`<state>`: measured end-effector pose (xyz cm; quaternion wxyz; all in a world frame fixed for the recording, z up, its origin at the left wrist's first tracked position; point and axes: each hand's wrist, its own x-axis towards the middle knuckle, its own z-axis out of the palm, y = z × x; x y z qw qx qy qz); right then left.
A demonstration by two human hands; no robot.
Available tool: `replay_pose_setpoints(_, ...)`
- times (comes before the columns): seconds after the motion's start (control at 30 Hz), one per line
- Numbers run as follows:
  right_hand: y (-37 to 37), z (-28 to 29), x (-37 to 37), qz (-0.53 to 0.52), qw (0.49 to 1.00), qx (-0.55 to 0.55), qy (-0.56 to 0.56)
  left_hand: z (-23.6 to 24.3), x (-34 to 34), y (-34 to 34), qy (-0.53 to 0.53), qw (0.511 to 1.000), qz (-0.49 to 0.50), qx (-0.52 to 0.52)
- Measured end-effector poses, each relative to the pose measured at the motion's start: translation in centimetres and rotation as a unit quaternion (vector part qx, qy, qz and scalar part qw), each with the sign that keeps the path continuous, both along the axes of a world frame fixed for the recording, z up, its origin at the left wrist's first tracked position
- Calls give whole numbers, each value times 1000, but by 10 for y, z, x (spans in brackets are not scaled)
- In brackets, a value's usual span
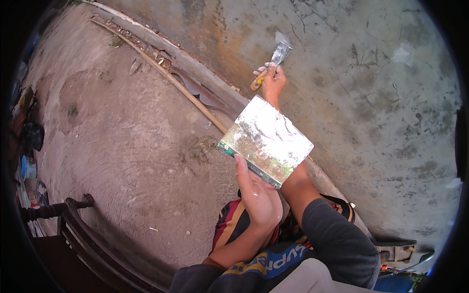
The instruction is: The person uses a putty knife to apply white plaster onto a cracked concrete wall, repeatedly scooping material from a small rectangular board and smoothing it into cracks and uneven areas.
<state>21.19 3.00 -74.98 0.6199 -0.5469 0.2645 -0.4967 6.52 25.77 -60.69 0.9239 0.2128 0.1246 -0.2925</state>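
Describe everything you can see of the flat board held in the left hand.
The board is a flat rectangular slab, seemingly tile or glass with a dark greenish edge. Its top carries a heap of white putty towards the far end; the near part is smeared thin, with greenish-brown patches. It is held roughly level, one corner pointing at the cracked wall. The left hand grips its near edge from below, thumb on the rim. The right forearm passes beneath it.

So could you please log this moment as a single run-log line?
left hand: holds filler board | right hand: grips putty knife, blade on cracked wall | white filler on board | stick on ground
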Motion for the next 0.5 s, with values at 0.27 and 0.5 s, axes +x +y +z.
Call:
replay_pose_setpoints(0.27, 31, 1, -12, 46, 999, -27, -5, 8, -10, 7, -10, 1000, 3, -13)
replay_pose_setpoints(0.5, -9, 17, -11, 17, 999, -28, 35, 9, -14, 3, -16, 1000, -8, -14)
